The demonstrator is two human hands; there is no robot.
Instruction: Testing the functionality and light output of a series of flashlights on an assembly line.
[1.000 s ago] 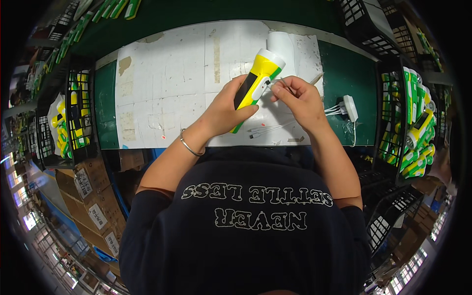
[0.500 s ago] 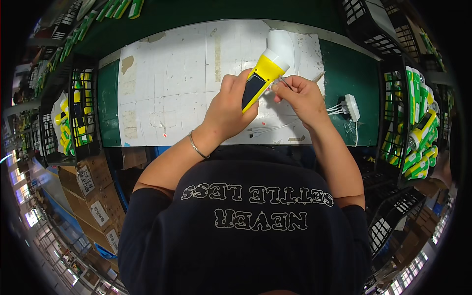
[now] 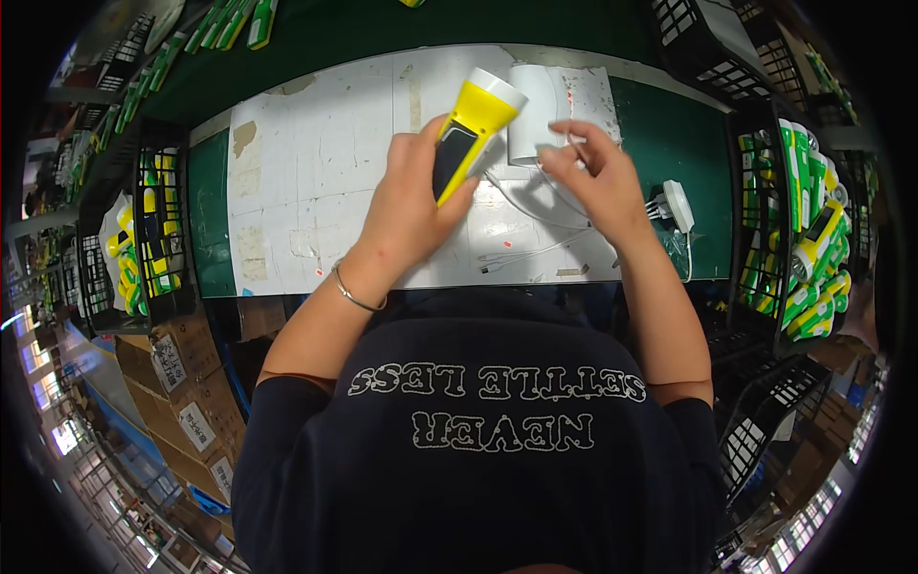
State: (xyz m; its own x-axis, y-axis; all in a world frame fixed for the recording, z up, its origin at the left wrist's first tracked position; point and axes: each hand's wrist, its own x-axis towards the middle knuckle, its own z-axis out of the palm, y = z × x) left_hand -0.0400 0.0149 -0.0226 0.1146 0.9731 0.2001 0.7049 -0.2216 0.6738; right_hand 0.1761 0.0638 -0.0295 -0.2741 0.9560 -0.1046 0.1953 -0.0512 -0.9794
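My left hand (image 3: pixel 409 187) is wrapped round a yellow flashlight (image 3: pixel 485 110) with a white head and a dark panel on its side. The flashlight is tilted, its head up and to the right, above the white work surface (image 3: pixel 325 182). To its right is my right hand (image 3: pixel 602 177), thumb and fingers apart, beside a white curved, tube-like piece (image 3: pixel 533 115). A thin white cable (image 3: pixel 513 203) curves below the right hand, its tip close to the flashlight. Another cable runs up by the thumb; whether it touches the hand is hard to tell.
A white charger block (image 3: pixel 678 206) with several cables stands at the right of the green table (image 3: pixel 712 143). Black crates hold yellow and green flashlights (image 3: pixel 158 215) at left and more flashlights (image 3: pixel 813 253) at right. Green-and-white pieces (image 3: pixel 261 24) lie at the upper left. Cardboard boxes (image 3: pixel 182 383) stand lower left.
My left hand has moved the flashlight left, away from my right hand. The right hand has shifted slightly up and its fingers have spread from a pinch near the flashlight's head.
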